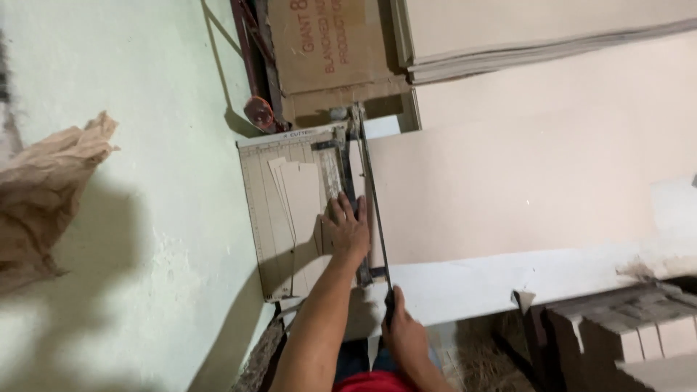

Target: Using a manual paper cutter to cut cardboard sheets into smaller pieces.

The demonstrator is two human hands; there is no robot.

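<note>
A paper cutter board [267, 218] lies on the floor, with cut beige card pieces [298, 192] resting on it. My left hand [345, 226] presses flat on the card beside the cutter's clamp bar. My right hand [404, 334] grips the black handle at the near end of the long blade arm [372, 196], which lies lowered along the board's right edge. A large pale card sheet [508, 181] extends to the right of the blade.
A crumpled brown paper bag [43, 196] lies at the left. A brown cardboard box [330, 51] stands behind the cutter, a stack of card sheets [523, 43] at the top right, and cut card stacks [639, 330] at the lower right.
</note>
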